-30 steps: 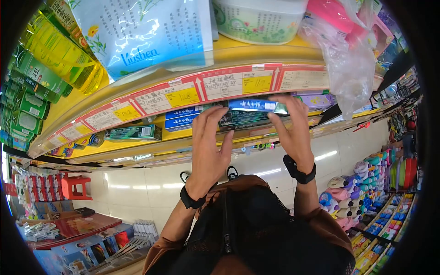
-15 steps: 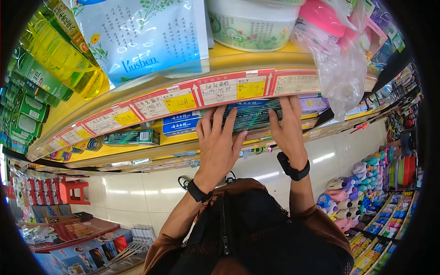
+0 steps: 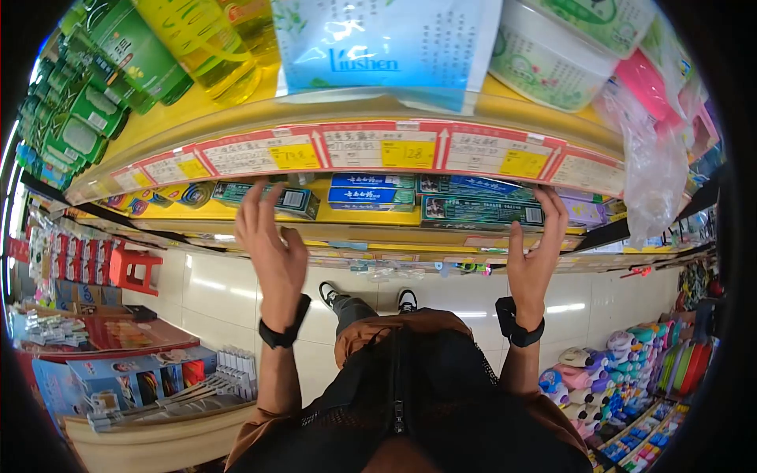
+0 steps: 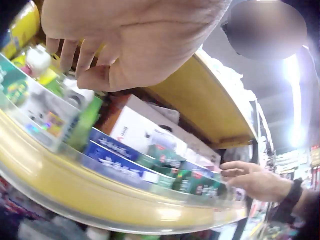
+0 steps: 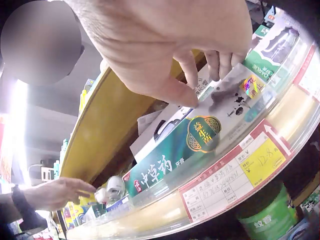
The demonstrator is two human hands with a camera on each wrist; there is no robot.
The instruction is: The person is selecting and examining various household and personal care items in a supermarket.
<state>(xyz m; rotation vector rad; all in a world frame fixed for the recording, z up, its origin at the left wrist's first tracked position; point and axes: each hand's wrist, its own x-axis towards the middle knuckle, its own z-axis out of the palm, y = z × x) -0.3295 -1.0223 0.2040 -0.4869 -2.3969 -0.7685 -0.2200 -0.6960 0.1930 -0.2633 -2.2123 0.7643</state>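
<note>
The left hand reaches up to the shelf, its fingers loosely spread and touching a green toothpaste box. The right hand lays relaxed, straight fingers against the right end of the stacked long green boxes, beside the blue boxes.

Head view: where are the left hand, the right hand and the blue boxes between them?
left hand [image 3: 272,252], head view, back of the hand.
right hand [image 3: 530,264], head view, back of the hand.
blue boxes [image 3: 371,195], head view, front face.
</note>
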